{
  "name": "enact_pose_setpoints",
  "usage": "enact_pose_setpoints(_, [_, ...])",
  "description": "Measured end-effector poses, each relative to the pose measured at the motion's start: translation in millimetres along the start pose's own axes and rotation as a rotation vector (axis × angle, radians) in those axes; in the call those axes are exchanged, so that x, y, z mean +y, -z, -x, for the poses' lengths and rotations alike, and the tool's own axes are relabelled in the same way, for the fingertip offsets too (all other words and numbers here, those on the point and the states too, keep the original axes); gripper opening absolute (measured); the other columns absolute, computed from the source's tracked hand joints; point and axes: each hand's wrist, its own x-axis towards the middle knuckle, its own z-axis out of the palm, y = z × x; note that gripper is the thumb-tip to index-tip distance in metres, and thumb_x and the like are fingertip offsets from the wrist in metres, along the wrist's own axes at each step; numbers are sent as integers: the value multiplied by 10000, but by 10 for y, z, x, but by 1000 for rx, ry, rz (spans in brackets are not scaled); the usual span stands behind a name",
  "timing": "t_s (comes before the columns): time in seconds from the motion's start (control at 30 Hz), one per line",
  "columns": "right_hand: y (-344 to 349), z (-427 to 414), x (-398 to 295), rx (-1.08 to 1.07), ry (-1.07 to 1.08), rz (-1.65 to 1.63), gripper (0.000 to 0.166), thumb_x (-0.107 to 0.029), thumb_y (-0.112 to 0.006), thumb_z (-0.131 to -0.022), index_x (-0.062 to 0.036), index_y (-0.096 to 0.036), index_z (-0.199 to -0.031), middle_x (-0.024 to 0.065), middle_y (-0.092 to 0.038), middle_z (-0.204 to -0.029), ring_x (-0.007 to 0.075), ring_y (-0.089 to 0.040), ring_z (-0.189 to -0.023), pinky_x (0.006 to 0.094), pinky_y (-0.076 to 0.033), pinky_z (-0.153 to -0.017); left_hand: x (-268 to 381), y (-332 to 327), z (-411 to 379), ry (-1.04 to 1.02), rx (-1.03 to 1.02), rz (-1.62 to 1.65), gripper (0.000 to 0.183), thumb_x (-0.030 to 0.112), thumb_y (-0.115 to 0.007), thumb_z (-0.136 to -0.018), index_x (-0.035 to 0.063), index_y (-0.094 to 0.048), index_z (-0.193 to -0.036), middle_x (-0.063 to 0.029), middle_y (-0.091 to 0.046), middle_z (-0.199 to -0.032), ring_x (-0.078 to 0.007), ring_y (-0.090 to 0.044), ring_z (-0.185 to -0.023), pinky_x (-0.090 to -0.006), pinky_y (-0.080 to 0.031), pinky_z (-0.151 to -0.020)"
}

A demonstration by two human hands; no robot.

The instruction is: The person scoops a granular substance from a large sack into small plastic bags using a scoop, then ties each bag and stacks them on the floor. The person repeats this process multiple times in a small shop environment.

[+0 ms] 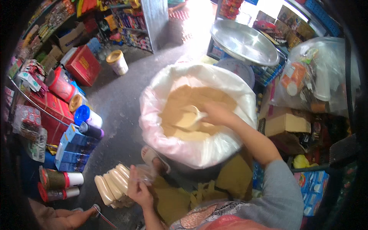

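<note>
A large white plastic-lined sack stands open before me, holding light brown granules that look like sugar. Inside it, my right hand grips the handle of a pale cup, which is tilted into the granules and partly filled with them. My left hand is lower left of the sack, holding a thin clear plastic bag between thumb and fingers. Just beyond that hand, several filled clear bags of a similar pale brown content lie stacked in a pile.
Behind the sack at right stands a dial scale with a metal pan. Plastic tubs, a blue carton and red boxes line the left. A large clear bag bulges at right. Another person's leg shows lower left.
</note>
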Motion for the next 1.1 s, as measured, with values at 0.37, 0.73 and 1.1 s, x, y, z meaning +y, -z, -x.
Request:
enact_pose_setpoints(0.37, [-102,95,-28,59,69,-141,452,-240,-709,-735,-17,-612,-1116,209,-641,-1056,354,-611,-983,435,-470,-851,417,26,-389,308,60,360,409,-67,-400,-890,46,-605,-1225,-94,-536,-1339,-51,-539,-675,-185,-457,-565])
enact_pose_setpoints(0.73, [471,1200,-383,197,-98,-690,854,-409,-704,-794,-49,-264,-1432,80,-555,-836,116,-527,-658,239,-436,-493,1812,-1281,-378,-576,-512,-113,526,-63,-561,-690,78,-623,-1193,-110,-534,-1335,-233,-660,-912,-321,-522,-723])
enact_pose_setpoints(1.1, [1183,1981,339,279,-173,-534,718,-234,-722,-800,-7,-387,-1394,85,-613,-984,122,-540,-760,238,-432,-633,1411,-1527,-1525,-50,-907,-182,572,-6,-574,-656,-26,-580,-1228,-161,-686,-968,-159,-620,-601,-304,-511,-602])
